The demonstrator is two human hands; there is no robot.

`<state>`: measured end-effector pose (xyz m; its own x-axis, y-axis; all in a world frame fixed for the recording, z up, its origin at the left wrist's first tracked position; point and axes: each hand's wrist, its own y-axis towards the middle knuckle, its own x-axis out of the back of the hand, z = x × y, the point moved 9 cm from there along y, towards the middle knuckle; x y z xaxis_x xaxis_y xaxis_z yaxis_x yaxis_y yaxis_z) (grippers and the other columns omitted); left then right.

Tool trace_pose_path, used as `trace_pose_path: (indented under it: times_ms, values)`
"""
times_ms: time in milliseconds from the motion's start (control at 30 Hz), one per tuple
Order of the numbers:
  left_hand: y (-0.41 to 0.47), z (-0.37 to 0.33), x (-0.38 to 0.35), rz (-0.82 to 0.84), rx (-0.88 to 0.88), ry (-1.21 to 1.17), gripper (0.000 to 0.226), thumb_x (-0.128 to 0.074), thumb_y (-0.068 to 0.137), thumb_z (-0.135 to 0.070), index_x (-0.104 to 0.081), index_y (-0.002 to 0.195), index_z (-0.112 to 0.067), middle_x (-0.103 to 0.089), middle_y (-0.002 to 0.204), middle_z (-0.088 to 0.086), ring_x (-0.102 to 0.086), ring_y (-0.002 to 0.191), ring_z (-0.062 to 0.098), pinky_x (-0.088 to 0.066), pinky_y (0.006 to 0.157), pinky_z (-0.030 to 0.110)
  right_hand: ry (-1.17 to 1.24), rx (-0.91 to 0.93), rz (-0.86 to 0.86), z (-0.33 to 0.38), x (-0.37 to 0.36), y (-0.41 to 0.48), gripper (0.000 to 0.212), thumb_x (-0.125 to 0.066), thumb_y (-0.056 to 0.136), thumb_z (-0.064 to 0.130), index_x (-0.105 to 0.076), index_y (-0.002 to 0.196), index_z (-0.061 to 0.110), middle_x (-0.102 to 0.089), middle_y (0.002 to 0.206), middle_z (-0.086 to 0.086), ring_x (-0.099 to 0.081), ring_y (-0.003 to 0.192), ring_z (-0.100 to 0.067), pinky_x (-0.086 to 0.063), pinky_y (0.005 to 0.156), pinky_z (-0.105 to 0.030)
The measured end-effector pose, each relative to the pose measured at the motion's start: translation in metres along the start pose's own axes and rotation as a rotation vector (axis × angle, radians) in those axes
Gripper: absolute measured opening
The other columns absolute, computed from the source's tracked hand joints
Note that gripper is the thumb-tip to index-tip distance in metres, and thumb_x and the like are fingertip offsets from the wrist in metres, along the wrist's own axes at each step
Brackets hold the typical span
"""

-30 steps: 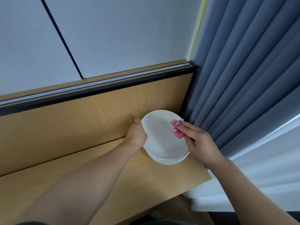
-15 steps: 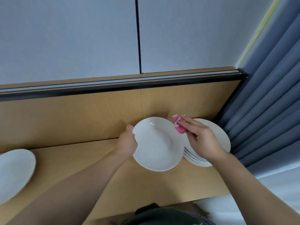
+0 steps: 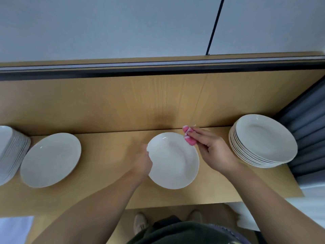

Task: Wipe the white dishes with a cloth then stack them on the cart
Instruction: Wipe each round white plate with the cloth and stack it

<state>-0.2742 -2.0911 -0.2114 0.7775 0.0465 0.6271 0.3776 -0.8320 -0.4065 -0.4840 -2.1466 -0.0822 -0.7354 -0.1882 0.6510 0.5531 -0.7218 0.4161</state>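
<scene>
Head view, items in order of use.

- Plate [image 3: 174, 161]: white, mid-top, face towards you, apparently lifted off the wooden top [image 3: 109, 147].
- Left hand [image 3: 143, 162]: grips the plate's left rim, thumb over the edge. The other fingers are hidden behind the plate.
- Right hand [image 3: 214, 152]: fingertips pinched together on the cloth [image 3: 189, 138], a small pink wad touching the plate's upper right rim.
- Step in hand, by my reading: wiping. Spread the wad flatter, sweep the rim round, then the well, and turn the plate with your left hand instead of reaching across.
- Right stack [image 3: 263, 140]: just beside your right hand and close to the top's right edge and the curtain [image 3: 307, 131]. Keep your elbow from nudging it outward.
- Single plate [image 3: 51, 159] and left stack [image 3: 10, 152]: well apart from the work. Bare wood lies between them and your left hand, which gives room to set down.
- Back panel [image 3: 123, 103]: upright, close behind the cloth. The front edge lies near your forearms.
</scene>
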Motion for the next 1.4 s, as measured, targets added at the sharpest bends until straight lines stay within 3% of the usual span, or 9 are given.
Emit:
trace_pose_path:
  times_ms: [333, 467, 633, 800, 967, 1033, 1167, 1300, 1400]
  values:
    - [0.005, 0.02, -0.007, 0.025, -0.003, -0.063, 0.031, -0.037, 0.097, -0.008, -0.042, 0.128, -0.008, -0.053, 0.093, 0.0, -0.051, 0.087, 0.02, -0.039, 0.064, 0.026, -0.072, -0.032, 0.018, 0.001, -0.034, -0.005, 0.036, -0.06, 0.088, -0.011, -0.067, 0.12, 0.004, -0.055, 0.13, 0.009, -0.044, 0.123, 0.013, -0.034, 0.107, -0.014]
    - [0.013, 0.029, -0.01, 0.029, 0.014, -0.063, 0.03, -0.034, 0.098, -0.009, -0.043, 0.127, -0.009, -0.053, 0.094, -0.002, -0.051, 0.086, 0.018, -0.035, 0.057, 0.021, -0.052, -0.054, 0.048, -0.008, -0.043, -0.004, 0.035, -0.057, 0.09, -0.011, -0.067, 0.12, 0.004, -0.057, 0.13, 0.007, -0.046, 0.122, 0.011, -0.036, 0.109, -0.02]
    - [0.018, 0.044, -0.014, 0.07, 0.017, 0.001, 0.035, -0.038, 0.099, -0.015, -0.042, 0.133, -0.015, -0.059, 0.11, 0.002, -0.055, 0.093, 0.018, -0.042, 0.076, 0.029, -0.046, -0.091, 0.102, -0.024, -0.061, -0.002, 0.033, -0.058, 0.091, -0.009, -0.068, 0.118, 0.006, -0.064, 0.126, 0.005, -0.052, 0.121, 0.004, -0.04, 0.109, -0.029]
    - [0.019, 0.042, -0.01, 0.141, -0.175, 0.276, 0.058, -0.05, 0.094, -0.028, -0.027, 0.147, -0.02, -0.05, 0.134, 0.003, -0.052, 0.115, 0.024, -0.044, 0.091, 0.034, -0.061, -0.163, 0.221, -0.049, -0.1, 0.004, 0.032, -0.052, 0.098, 0.001, -0.065, 0.124, 0.013, -0.058, 0.134, 0.013, -0.052, 0.124, -0.003, -0.043, 0.107, -0.03]
    - [0.011, 0.056, -0.015, 0.319, -0.276, 0.444, 0.098, -0.062, 0.079, -0.058, -0.007, 0.153, -0.025, -0.025, 0.156, -0.005, -0.029, 0.138, 0.018, -0.033, 0.109, 0.038, -0.422, -0.234, 0.371, -0.065, -0.15, 0.002, 0.034, -0.049, 0.096, 0.01, -0.059, 0.127, 0.018, -0.055, 0.137, 0.003, -0.051, 0.126, -0.024, -0.05, 0.091, -0.036]
    - [0.011, 0.059, -0.016, 0.352, -0.277, 0.458, 0.111, -0.068, 0.071, -0.061, -0.003, 0.153, -0.026, -0.018, 0.158, -0.007, -0.024, 0.141, 0.017, -0.03, 0.112, 0.037, -0.478, -0.358, 0.484, -0.074, -0.17, -0.004, 0.046, -0.042, 0.098, 0.014, -0.043, 0.144, 0.022, -0.044, 0.148, 0.002, -0.035, 0.138, -0.031, -0.043, 0.099, -0.041]
    - [0.014, 0.059, -0.015, 0.363, -0.285, 0.399, 0.118, -0.076, 0.066, -0.056, -0.002, 0.154, -0.026, -0.015, 0.159, -0.01, -0.02, 0.142, 0.013, -0.025, 0.113, 0.03, -0.538, -0.509, 0.593, -0.081, -0.196, -0.017, 0.059, -0.034, 0.099, 0.015, -0.016, 0.154, 0.022, -0.018, 0.16, 0.003, -0.001, 0.148, -0.033, -0.008, 0.121, -0.045]
    - [0.015, 0.057, -0.011, 0.354, -0.313, 0.387, 0.117, -0.079, 0.068, -0.051, -0.005, 0.154, -0.025, -0.017, 0.158, -0.011, -0.02, 0.142, 0.012, -0.024, 0.113, 0.028, -0.477, -0.614, 0.552, -0.077, -0.21, -0.019, 0.061, -0.031, 0.1, 0.012, -0.008, 0.156, 0.021, -0.003, 0.163, -0.002, 0.007, 0.149, -0.03, 0.005, 0.12, -0.047]
    - [0.016, 0.055, -0.011, 0.348, -0.314, 0.38, 0.116, -0.08, 0.067, -0.047, -0.007, 0.154, -0.022, -0.018, 0.158, -0.009, -0.021, 0.142, 0.012, -0.022, 0.113, 0.026, -0.463, -0.574, 0.554, -0.068, -0.218, -0.019, 0.06, -0.029, 0.102, 0.014, -0.004, 0.156, 0.018, 0.002, 0.163, -0.005, 0.01, 0.149, -0.028, 0.008, 0.12, -0.044]
